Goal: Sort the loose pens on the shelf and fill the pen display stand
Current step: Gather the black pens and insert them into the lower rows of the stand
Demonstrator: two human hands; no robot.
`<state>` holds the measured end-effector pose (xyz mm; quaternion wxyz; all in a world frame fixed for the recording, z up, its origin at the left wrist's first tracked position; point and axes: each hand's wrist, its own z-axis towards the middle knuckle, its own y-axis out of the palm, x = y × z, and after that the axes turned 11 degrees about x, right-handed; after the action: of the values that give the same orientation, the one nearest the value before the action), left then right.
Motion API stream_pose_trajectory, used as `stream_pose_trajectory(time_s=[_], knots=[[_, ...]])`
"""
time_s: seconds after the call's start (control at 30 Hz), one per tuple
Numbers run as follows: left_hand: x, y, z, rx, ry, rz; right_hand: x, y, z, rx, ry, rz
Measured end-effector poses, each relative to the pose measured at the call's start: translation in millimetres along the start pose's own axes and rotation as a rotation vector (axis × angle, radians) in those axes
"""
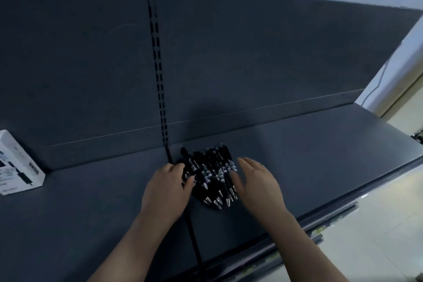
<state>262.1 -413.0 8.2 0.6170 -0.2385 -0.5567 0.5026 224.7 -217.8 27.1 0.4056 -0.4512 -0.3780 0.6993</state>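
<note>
Your pile of black plastic pens with silver tips (209, 178) lies on the dark grey metal shelf (309, 155), between your two hands. Your left hand (168, 186) touches the left edge of the pile with bent fingers, but its grip closes on nothing I can see; your right hand (257, 181) is flat and wide open beside the pile. The pens are light, stiff and smooth, so they probably roll easily. Gather them at the middle of the barrels, not at the tips. The pen display stand is not visible here.
</note>
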Motion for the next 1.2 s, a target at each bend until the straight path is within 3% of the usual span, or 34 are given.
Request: stream_pose_trajectory(time_s=[0.27,0.5,1.03,1.2], knots=[[25,37,11,0.025,-0.358,0.042,34,39,53,-0.153,-0.156,0.075],[52,62,27,0.072,-0.518,0.014,50,52,71,-0.268,-0.171,0.125],[64,69,30,0.126,-0.573,-0.171,47,52,93,-0.325,-0.113,0.207],[62,64,26,0.099,-0.619,-0.221,52,54,96,-0.355,-0.064,0.339]])
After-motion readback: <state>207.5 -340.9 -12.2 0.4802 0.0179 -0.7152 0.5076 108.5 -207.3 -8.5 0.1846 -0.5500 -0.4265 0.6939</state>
